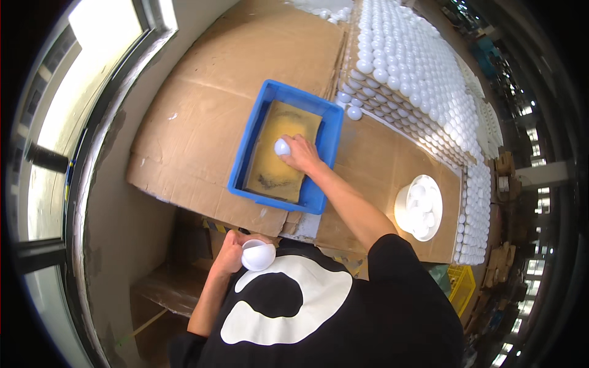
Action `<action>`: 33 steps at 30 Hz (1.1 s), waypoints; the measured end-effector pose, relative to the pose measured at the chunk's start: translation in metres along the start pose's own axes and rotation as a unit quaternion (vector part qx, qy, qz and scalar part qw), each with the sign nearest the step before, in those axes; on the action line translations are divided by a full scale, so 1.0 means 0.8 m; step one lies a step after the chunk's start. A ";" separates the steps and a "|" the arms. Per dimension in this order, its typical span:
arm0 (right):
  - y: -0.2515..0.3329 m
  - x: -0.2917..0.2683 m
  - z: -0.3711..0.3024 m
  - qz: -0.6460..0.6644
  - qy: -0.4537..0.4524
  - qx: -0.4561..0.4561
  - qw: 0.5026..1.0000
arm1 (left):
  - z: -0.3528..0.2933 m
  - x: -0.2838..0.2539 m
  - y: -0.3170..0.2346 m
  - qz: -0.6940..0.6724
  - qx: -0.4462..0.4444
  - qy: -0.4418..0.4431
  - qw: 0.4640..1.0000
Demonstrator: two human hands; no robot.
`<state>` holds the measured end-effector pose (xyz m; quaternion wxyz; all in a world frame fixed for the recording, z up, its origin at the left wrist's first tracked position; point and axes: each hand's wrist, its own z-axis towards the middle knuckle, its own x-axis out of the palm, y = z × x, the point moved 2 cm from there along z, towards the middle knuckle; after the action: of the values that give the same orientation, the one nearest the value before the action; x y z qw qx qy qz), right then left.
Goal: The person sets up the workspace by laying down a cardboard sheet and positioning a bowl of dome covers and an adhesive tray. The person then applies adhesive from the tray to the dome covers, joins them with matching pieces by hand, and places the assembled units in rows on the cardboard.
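My right hand (299, 153) reaches into a blue plastic bin (332, 132), its fingers closed round a small glossy white dome (281, 147). The dome is at the surface of a yellow sponge pad (279, 132) with dark smudges, which lies in the bin. Close to my body, below the table's near edge, my left hand (230, 251) grips white rounded hollow pieces (257, 255). One looks like an open cup, with another rounded white surface against it; I cannot tell whether they are joined.
Cardboard (202, 104) covers the table. A white tub (402, 208) of white round pieces stands to the right. Stacked layers of white domes (411, 67) rise at the far right, with a single dome (354, 113) beside them. A yellow crate (461, 285) sits lower right; a window (46, 202) is left.
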<state>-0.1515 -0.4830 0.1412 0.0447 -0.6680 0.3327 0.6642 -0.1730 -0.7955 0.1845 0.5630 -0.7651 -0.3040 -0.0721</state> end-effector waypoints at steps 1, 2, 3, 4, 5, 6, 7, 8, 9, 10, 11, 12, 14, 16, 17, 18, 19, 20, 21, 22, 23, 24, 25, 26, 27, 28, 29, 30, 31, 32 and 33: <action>0.001 0.000 0.001 0.023 -0.007 0.007 1.000 | 0.004 0.001 0.011 -0.029 -0.025 -0.009 0.999; -0.004 -0.003 -0.001 0.045 -0.014 0.015 0.999 | 0.009 0.005 0.019 -0.057 -0.052 -0.016 0.997; -0.009 -0.011 -0.005 0.045 -0.025 0.029 0.998 | 0.014 0.014 0.013 -0.050 -0.041 -0.005 0.998; -0.015 -0.022 -0.010 0.096 -0.065 0.021 0.993 | 0.019 0.025 0.008 -0.043 -0.046 0.009 0.998; -0.018 -0.036 -0.014 0.147 -0.103 0.008 0.984 | 0.022 0.034 0.000 -0.019 -0.043 -0.005 0.999; -0.024 -0.053 -0.023 0.147 -0.108 0.015 0.983 | 0.025 0.043 -0.007 0.003 -0.041 -0.021 0.999; -0.036 -0.074 -0.036 0.200 -0.154 0.023 0.967 | 0.029 0.052 -0.014 0.013 -0.046 -0.009 0.999; -0.050 -0.100 -0.049 0.251 -0.199 0.030 0.947 | 0.033 0.056 -0.013 0.017 -0.048 -0.006 0.999; -0.067 -0.122 -0.061 0.288 -0.221 0.057 0.930 | 0.034 0.057 -0.008 0.035 -0.040 -0.003 0.999; -0.089 -0.141 -0.073 0.325 -0.241 0.083 0.911 | 0.033 0.057 -0.002 0.053 -0.032 0.000 0.998; -0.128 -0.144 -0.076 0.316 -0.249 0.124 0.907 | 0.033 0.059 0.006 0.095 -0.007 0.019 0.995; -0.176 -0.138 -0.073 0.308 -0.257 0.165 0.901 | 0.031 0.062 0.015 0.098 -0.009 0.018 0.995; -0.259 -0.114 -0.067 0.242 -0.262 0.193 0.914 | 0.026 0.065 0.031 0.044 -0.017 -0.038 0.998; -0.310 -0.087 -0.052 0.177 -0.260 0.214 0.925 | 0.020 0.070 0.038 0.046 -0.023 -0.040 0.998; -0.327 -0.073 -0.043 0.152 -0.236 0.231 0.932 | 0.015 0.074 0.041 0.049 -0.020 -0.049 0.997; -0.341 -0.062 -0.035 0.127 -0.212 0.250 0.936 | 0.014 0.081 0.038 0.053 -0.018 -0.055 0.997; -0.354 -0.053 -0.025 0.132 -0.209 0.248 0.937 | 0.012 0.092 0.035 0.068 -0.003 -0.079 0.995; -0.359 -0.046 -0.014 0.123 -0.200 0.252 0.939 | 0.010 0.100 0.035 0.072 -0.005 -0.086 0.994; -0.365 -0.040 -0.005 0.113 -0.191 0.256 0.941 | 0.006 0.106 0.037 0.104 -0.003 -0.100 0.990; -0.371 -0.036 0.005 0.119 -0.188 0.254 0.941 | 0.004 0.111 0.037 0.135 0.000 -0.113 0.984; -0.371 -0.035 0.014 0.115 -0.176 0.261 0.942 | 0.003 0.116 0.036 0.138 0.001 -0.108 0.984; -0.371 -0.034 0.022 0.111 -0.164 0.268 0.943 | 0.002 0.123 0.035 0.141 -0.002 -0.115 0.983; -0.371 -0.034 0.028 0.116 -0.161 0.265 0.944 | 0.001 0.130 0.034 0.118 -0.005 -0.127 0.985; -0.376 -0.032 0.033 0.108 -0.147 0.273 0.945 | -0.002 0.136 0.033 0.096 -0.008 -0.137 0.986; -0.379 -0.029 0.035 0.098 -0.133 0.280 0.946 | -0.004 0.139 0.035 0.098 -0.009 -0.142 0.985; -0.381 -0.023 0.034 0.101 -0.132 0.278 0.946 | -0.005 0.140 0.039 0.093 -0.001 -0.149 0.984; -0.382 -0.019 0.032 0.104 -0.161 0.277 0.942 | -0.005 0.142 0.042 0.089 0.009 -0.157 0.984; -0.383 -0.015 0.030 0.105 -0.190 0.275 0.936 | -0.005 0.141 0.045 0.090 0.011 -0.159 0.983; -0.384 -0.010 0.027 0.107 -0.191 0.273 0.937 | -0.006 0.140 0.046 0.105 0.011 -0.144 0.984; -0.382 -0.007 0.023 0.118 -0.187 0.277 0.935 | -0.003 0.142 0.044 0.120 0.010 -0.128 0.984; -0.382 -0.006 0.022 0.129 -0.183 0.281 0.933 | 0.000 0.143 0.042 0.122 0.011 -0.129 0.984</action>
<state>-0.0125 -0.2356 0.0265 0.2046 -0.4463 0.5753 0.6542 -0.0624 -0.7578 0.2093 0.5321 -0.7931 -0.2792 0.0995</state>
